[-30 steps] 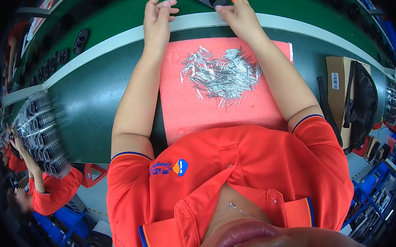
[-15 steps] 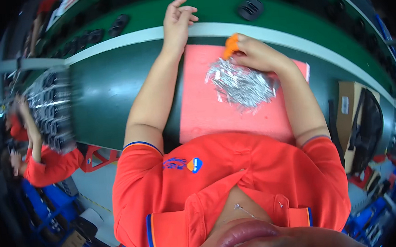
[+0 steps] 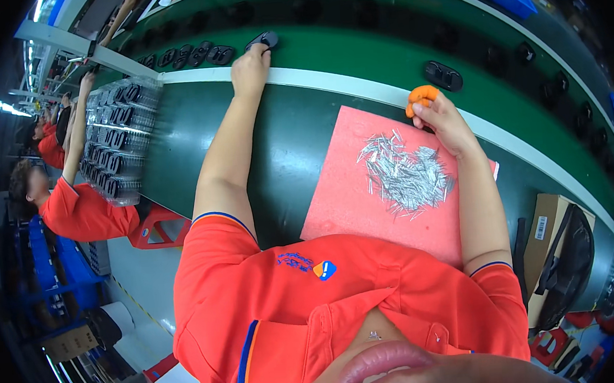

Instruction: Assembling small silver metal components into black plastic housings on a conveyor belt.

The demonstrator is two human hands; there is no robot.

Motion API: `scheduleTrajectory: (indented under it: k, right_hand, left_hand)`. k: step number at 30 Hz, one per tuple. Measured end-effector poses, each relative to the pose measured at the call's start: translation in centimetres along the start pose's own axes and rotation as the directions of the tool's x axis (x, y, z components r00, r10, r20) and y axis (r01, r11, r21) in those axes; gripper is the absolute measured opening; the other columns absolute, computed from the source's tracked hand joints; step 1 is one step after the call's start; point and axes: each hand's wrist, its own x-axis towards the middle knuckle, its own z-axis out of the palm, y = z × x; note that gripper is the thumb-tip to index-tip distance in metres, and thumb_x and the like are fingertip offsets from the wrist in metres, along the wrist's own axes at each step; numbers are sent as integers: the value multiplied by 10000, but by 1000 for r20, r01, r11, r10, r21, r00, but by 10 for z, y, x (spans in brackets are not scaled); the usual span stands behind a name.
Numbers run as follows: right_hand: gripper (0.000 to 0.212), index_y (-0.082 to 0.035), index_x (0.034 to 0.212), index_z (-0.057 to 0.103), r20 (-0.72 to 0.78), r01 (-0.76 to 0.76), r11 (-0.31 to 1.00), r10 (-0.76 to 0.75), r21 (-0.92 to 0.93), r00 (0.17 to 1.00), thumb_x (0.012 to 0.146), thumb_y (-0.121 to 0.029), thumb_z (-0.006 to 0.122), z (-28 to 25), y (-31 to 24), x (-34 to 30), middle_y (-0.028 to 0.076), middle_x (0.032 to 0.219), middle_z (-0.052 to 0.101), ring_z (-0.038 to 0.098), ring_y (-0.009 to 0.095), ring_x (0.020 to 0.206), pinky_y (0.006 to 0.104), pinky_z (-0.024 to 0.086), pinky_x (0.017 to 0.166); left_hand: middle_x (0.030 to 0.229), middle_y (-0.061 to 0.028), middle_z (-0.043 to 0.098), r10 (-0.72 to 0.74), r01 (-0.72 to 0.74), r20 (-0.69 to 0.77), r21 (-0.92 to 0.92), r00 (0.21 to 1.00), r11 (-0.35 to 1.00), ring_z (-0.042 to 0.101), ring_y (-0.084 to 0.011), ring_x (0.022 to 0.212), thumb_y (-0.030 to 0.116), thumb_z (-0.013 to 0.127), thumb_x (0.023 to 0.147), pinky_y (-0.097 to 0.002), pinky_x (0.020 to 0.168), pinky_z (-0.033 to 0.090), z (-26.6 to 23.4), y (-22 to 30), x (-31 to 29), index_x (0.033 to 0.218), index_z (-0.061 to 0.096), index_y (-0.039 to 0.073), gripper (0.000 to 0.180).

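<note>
My left hand (image 3: 250, 73) reaches over the white rail onto the green belt. Its fingers are closed on the edge of a black oval plastic part (image 3: 268, 40), which lies on or just above the belt. My right hand (image 3: 446, 126) is over the far right edge of a pink foam sheet (image 3: 335, 182), with orange finger covers (image 3: 421, 97) on some fingers. Thumb and fingers are pinched together; whatever they hold, if anything, is too small or hidden. Nearer to me, a loose heap of thin silvery metal pins (image 3: 409, 177) lies on the foam.
Several black parts (image 3: 198, 54) sit on the belt (image 3: 354, 53) left of my left hand; another black part (image 3: 443, 75) is beyond my right. Stacked clear trays (image 3: 118, 137) stand at left beside a co-worker (image 3: 84, 207). A cardboard box (image 3: 542, 239) and black bag (image 3: 572, 262) are at right.
My left hand has gone from open fingers above the belt to gripping a black part. My right hand has lifted away from the pin heap toward the belt. The view has shifted.
</note>
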Motion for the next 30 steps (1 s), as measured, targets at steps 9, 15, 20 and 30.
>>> scheduleTrajectory:
  k: [9,15,20,30]
  right_hand:
    - [405,-25,1317,465,-431,267,925,-132,270,893,940,-135,565,-14,15,15,51,1007,582,516,82,763,241,460,734]
    - [306,-33,1175,598,-566,260,962,-167,87,807,909,-181,624,-15,14,16,37,962,659,524,62,667,195,435,662]
    - [284,-17,1138,614,-573,405,914,-351,-36,741,900,-170,639,2,6,11,58,1056,661,608,112,890,228,459,812]
    - [252,-15,1105,613,-446,335,918,-395,-210,803,912,-176,633,24,22,14,-3,971,620,551,64,894,222,444,802]
  left_hand:
    - [879,-136,671,-71,462,464,-886,883,-42,662,-167,740,144,531,962,-269,644,506,-21,180,1,1045,481,24,154]
    - [840,-104,661,205,135,279,-840,938,526,645,-141,717,124,610,912,-275,676,505,-26,209,-31,1214,480,34,341]
    - [858,-76,692,196,249,374,-849,907,466,646,-116,764,110,672,870,-242,715,503,-30,214,-35,1135,612,33,283]
    - [886,-77,708,249,13,177,-837,952,547,682,-173,761,113,699,832,-260,674,530,-41,217,-33,957,698,40,145]
